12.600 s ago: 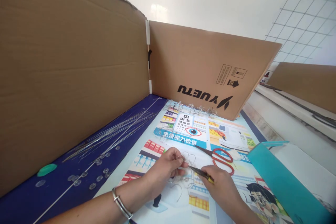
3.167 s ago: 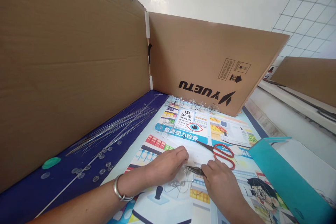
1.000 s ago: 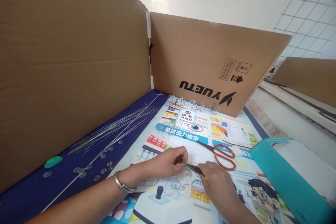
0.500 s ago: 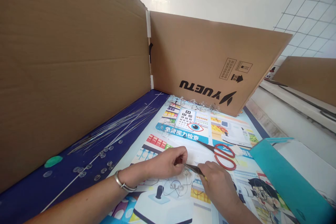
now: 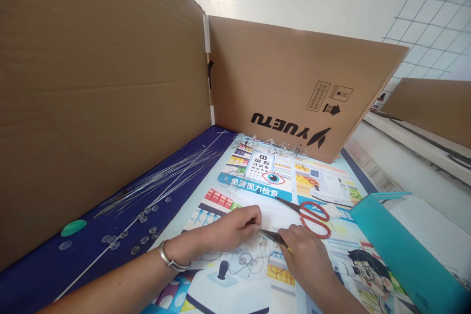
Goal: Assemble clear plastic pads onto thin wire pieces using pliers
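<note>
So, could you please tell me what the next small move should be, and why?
Perhaps a slight turn of the pliers in the right hand, since their tips sit close beside the left hand, which appears to pinch the beaded wire.

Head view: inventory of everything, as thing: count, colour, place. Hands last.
pliers: 1, dark and yellow, centre
beaded wire: 1, silver, clear beads, near pliers' tip
scissors: 1, red handles, beyond pliers
scrap: 1, white, by scissors
loose beads: over ten, clear, left
straight wires: many, silvery, left
green piece: 1, green, far left
bead-and-wire pieces: several, silvery, back of sheet
cardboard panels: 3, brown, left, back, right
folder-like item: 1, teal, right
printed sheet: 1, multicoloured, centre
table: 1, blue, under sheet
grid: 1, dark, upper right
bracelet: 1, silver, left wrist
left hand: 1, bare, pinching beaded wire
right hand: 1, bare, gripping pliers
</note>
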`<act>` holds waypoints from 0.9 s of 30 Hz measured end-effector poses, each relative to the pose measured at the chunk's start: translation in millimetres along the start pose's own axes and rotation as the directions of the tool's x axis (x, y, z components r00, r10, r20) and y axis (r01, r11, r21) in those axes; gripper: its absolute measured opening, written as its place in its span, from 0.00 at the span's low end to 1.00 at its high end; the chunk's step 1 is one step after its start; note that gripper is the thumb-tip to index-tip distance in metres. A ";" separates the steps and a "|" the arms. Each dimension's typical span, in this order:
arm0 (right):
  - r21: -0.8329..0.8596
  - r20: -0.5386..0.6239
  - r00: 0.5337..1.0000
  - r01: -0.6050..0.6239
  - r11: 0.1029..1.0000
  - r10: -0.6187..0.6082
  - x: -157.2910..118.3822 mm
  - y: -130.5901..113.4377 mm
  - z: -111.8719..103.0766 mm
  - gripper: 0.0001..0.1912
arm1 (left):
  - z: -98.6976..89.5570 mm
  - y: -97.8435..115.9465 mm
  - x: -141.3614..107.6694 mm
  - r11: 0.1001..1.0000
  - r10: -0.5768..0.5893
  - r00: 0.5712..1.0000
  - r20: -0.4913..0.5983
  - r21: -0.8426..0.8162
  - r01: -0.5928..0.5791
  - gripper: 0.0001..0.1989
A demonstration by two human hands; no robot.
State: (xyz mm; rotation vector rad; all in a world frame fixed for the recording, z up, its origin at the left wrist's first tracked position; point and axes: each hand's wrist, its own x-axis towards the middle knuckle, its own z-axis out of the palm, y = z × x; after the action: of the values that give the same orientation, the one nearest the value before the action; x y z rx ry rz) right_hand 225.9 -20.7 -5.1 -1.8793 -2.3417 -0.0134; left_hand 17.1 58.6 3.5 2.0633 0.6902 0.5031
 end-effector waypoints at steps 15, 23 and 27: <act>-0.086 -0.050 0.996 0.066 0.994 -0.070 -1.2 -5.3 -6.8 0.09 | 2.7 -5.1 0.0 1.000 0.000 1.000 0.003 -0.028 0.000 0.04; -0.151 -0.061 0.994 0.079 0.985 -0.089 -1.1 -7.7 -9.8 0.07 | 1.1 -2.0 0.0 0.999 0.032 0.999 0.019 -0.016 -0.031 0.05; -0.134 -0.048 0.995 0.079 0.988 -0.086 -1.1 -6.5 -10.0 0.08 | 2.1 -3.6 0.4 0.998 0.070 0.997 0.019 -0.004 -0.070 0.05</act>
State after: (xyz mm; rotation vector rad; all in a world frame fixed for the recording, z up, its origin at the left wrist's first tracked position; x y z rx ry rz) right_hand 220.9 -24.1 5.2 -1.8126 -2.4351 -0.2305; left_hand 17.6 59.2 -0.6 2.0921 0.6073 0.5237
